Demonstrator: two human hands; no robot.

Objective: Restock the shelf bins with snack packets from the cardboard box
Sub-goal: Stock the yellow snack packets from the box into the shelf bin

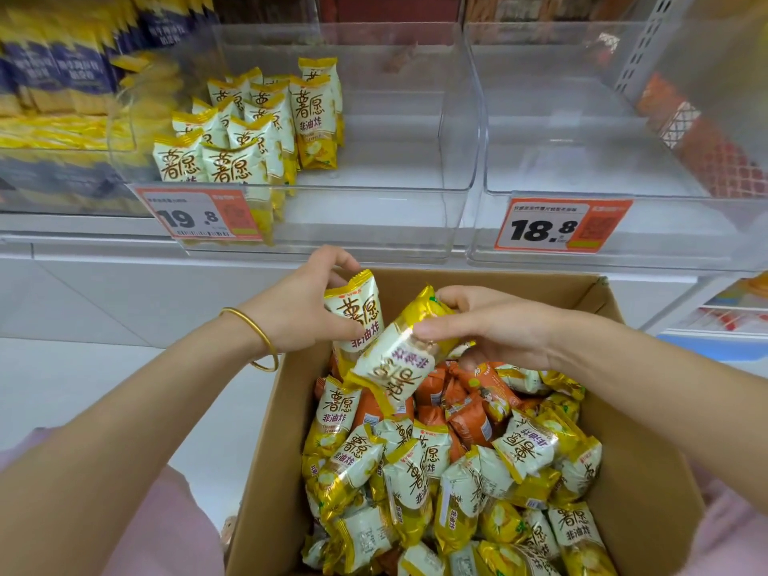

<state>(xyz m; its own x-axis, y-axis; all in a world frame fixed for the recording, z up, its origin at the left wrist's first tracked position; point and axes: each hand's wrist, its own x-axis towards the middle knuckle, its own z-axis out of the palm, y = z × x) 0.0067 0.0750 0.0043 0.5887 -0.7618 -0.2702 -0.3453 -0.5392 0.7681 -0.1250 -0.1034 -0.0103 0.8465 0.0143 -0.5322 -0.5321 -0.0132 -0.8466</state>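
Quick snapshot of where we're at. Our left grip (303, 305) is curled round one yellow-and-white snack packet (355, 318), holding it upright right over the far edge of the cardboard box (266, 451). There's a gold bangle (259, 338) on that wrist.

Our right grip (494, 326) is pinching the yellow end of a second packet (395, 372), which hangs upside down and tilted, touching the first one. A crumpled yellow packet (428, 311) sits under those same fingers, but we honestly can't tell if it's being held or just lying there.

The box is piled with loose packets (415, 471) of the same kind, heaped every which way. A cluster of orange packets (473, 417) shows toward the far side, just below our right grip.

Up on the shelf (83, 243), the clear middle bin (365, 218) has a bunch of matching packets (249, 130) standing upright along its left side, from the front left corner toward the back. It carries a 19.8 price tag (195, 218) at its front left. The clear bin to the right (582, 176) has an 18.8 tag (563, 226) on its front wall.
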